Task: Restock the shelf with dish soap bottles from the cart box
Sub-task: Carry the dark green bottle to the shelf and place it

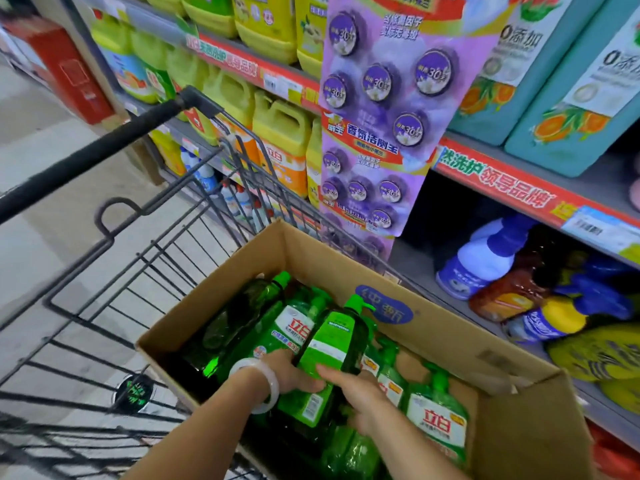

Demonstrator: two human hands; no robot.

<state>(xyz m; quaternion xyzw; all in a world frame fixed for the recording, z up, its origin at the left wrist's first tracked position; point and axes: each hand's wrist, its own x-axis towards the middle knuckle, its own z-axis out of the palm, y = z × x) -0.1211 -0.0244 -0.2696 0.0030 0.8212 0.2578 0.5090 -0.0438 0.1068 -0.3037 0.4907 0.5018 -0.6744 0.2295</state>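
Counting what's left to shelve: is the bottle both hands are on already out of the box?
Not yet. The green bottle is raised but its base sits within the cardboard box; left hand and right hand grip it.

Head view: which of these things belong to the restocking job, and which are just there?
Job: green dish soap bottle held by left hand and right hand; cardboard box; cart; shelf.

Just there: yellow jugs, purple hanging display, teal packs, spray bottles.
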